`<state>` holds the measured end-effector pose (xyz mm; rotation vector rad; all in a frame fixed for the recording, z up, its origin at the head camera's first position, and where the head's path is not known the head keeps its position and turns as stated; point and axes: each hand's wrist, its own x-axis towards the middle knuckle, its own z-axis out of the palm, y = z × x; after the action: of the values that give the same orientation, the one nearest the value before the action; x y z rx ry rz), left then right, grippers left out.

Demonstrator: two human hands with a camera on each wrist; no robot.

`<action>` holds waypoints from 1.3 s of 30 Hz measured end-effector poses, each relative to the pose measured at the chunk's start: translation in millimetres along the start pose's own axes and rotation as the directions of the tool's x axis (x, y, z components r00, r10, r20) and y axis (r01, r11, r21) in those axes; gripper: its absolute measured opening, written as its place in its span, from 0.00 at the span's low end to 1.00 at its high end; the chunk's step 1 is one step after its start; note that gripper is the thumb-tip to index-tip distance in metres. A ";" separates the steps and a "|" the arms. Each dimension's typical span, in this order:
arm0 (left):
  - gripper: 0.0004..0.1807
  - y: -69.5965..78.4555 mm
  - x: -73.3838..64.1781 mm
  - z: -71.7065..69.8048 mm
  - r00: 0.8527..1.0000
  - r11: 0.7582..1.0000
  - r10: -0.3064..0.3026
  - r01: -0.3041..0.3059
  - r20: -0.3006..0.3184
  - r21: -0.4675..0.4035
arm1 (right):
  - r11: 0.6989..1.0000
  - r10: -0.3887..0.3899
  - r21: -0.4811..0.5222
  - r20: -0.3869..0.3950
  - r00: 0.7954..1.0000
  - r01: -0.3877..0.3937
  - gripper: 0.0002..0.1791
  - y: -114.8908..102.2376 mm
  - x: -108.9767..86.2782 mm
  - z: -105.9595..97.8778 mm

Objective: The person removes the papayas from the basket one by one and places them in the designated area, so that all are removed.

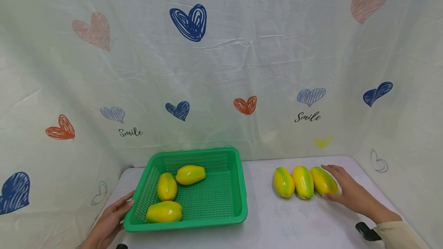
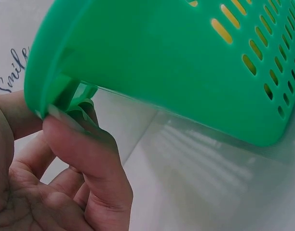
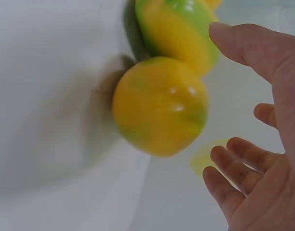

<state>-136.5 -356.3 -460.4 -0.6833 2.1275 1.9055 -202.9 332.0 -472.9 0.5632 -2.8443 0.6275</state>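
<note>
A green plastic basket [image 1: 221, 221] stands on the left part of the table, with three yellow-green papayas inside, one of them a papaya [image 1: 191, 175] near the back. My left hand [image 1: 111, 218] grips the basket's left rim; in the left wrist view the thumb [image 2: 85, 149] presses against the rim edge. To the right, three more papayas lie side by side: a left papaya [image 1: 283, 182], a middle papaya [image 1: 303, 182] and a right papaya [image 1: 323, 180]. My right hand [image 1: 349, 191] is around the right papaya's outer side, fingers spread and apart from it in the right wrist view.
The white table [image 1: 263, 218] ends at the back against a hanging white cloth [image 1: 214, 68] printed with hearts and the word Smile. Cloth also hangs along both sides. A dark device [image 1: 367, 231] sits at the right wrist.
</note>
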 end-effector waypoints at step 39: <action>0.49 -10.5 -0.8 3.9 0.999 1.000 0.015 -0.015 -0.033 0.016 | 0.996 -0.085 -0.034 0.041 0.996 0.086 0.43 -102.5 1.7 7.6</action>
<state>-131.5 -352.9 -469.9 -0.7029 2.1713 1.8959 -164.4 242.0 -441.4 0.6948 -2.8436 0.5564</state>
